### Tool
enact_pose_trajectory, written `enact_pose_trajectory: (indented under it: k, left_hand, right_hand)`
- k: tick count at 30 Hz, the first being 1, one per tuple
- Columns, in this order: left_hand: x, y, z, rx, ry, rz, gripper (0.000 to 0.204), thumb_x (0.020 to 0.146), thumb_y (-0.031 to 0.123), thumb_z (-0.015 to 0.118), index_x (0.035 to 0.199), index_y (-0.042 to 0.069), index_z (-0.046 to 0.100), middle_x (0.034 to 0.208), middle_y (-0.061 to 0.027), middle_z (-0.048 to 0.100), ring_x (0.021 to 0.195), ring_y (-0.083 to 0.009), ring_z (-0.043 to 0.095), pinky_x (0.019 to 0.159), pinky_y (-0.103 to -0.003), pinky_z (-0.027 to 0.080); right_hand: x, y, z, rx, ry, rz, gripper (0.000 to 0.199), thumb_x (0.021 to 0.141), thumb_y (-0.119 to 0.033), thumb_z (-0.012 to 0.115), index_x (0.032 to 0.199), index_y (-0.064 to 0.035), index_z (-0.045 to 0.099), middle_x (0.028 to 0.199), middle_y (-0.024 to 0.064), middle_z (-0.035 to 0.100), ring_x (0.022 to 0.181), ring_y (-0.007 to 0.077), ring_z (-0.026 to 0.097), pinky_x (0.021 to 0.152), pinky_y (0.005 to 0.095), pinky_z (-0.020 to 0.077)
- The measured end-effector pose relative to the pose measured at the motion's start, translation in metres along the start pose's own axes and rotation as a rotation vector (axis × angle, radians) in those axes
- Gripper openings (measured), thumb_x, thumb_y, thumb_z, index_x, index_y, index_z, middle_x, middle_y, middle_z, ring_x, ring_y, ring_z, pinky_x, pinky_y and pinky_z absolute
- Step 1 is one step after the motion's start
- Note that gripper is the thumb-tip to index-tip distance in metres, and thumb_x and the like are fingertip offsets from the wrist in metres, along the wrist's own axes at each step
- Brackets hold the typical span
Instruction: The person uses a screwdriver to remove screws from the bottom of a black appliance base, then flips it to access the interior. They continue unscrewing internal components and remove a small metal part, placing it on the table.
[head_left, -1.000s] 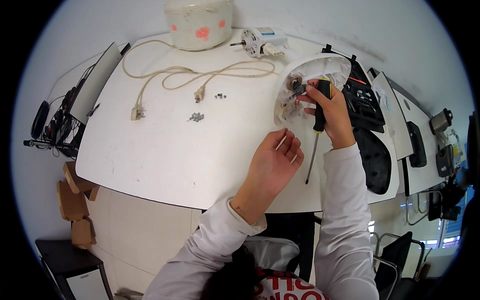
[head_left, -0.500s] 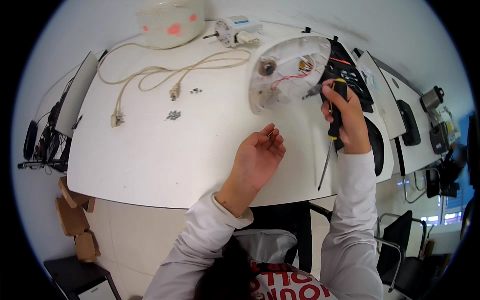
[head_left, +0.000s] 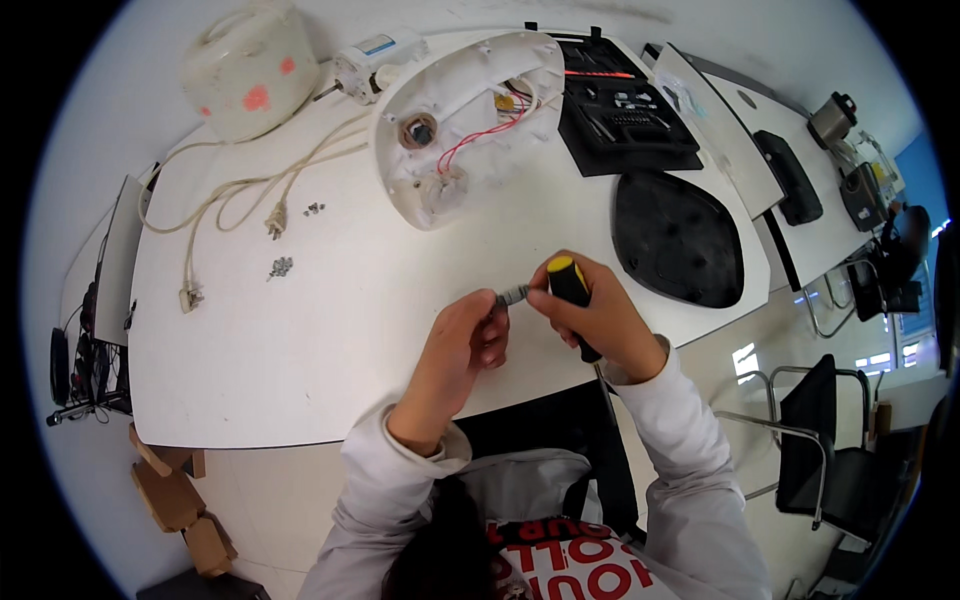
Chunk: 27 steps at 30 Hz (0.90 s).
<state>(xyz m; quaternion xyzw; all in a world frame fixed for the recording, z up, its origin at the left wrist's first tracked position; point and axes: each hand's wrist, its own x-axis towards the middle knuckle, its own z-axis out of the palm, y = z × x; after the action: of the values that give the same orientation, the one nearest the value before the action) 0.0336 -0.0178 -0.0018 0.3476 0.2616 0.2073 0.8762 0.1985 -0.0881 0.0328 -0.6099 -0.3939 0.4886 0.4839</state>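
Note:
My left hand (head_left: 455,345) and my right hand (head_left: 615,315) meet above the near part of the table. Between their fingertips is a small grey ridged part (head_left: 514,295), pinched from both sides. A screwdriver with a black and yellow handle (head_left: 570,283) is also gripped in my right hand, its shaft pointing down toward me. Beyond my hands lies a white plastic housing (head_left: 395,185), open side up, with red wires (head_left: 470,140) and a round coil-like part (head_left: 417,130) inside. Whatever else my left fingers may hold is hidden.
Two little heaps of screws (head_left: 281,267) lie left of the housing, near a beige power cord (head_left: 225,190). A motor (head_left: 375,65) and a white pot-like appliance (head_left: 240,90) stand behind. On the right are a black cover (head_left: 675,245) and an open tool case (head_left: 630,125).
My right hand has come down and left from beside the housing, bringing the screwdriver and grey part to my left hand. My left hand has turned from palm up to pinching. The view has shifted.

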Motion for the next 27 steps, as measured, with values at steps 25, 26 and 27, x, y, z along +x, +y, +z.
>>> enact_pose_trajectory:
  k: [25,26,27]
  left_hand:
    - [-0.071,0.054,-0.075,1.448,0.635,0.272,0.025,0.081,0.029,0.065,0.074,0.005,0.059,0.057,-0.0082,0.053,0.052,-0.0214,0.051,0.05,-0.032,0.039]
    - [-0.074,0.063,-0.082,1.431,0.641,0.248,0.019,0.082,0.023,0.061,0.079,0.005,0.059,0.058,-0.0094,0.053,0.052,-0.0223,0.051,0.052,-0.032,0.04]
    - [-0.077,0.068,-0.099,1.463,0.641,0.305,0.01,0.084,0.013,0.055,0.086,0.003,0.057,0.065,-0.0115,0.055,0.057,-0.0218,0.051,0.053,-0.033,0.04]
  right_hand:
    - [-0.053,0.007,-0.02,-0.778,0.36,-0.33,0.023,0.075,0.005,0.064,0.096,-0.0037,0.056,0.071,0.0054,0.051,0.065,0.0121,0.05,0.063,0.022,0.0399]
    - [-0.055,0.009,-0.03,-0.853,0.464,-0.304,0.022,0.076,0.004,0.064,0.096,-0.0028,0.056,0.074,0.0076,0.054,0.067,0.0159,0.053,0.065,0.0251,0.0426]
    - [-0.057,0.013,-0.042,-0.93,0.538,-0.409,0.022,0.076,0.004,0.063,0.096,-0.0023,0.056,0.077,0.0091,0.055,0.069,0.0191,0.054,0.067,0.0273,0.0436]
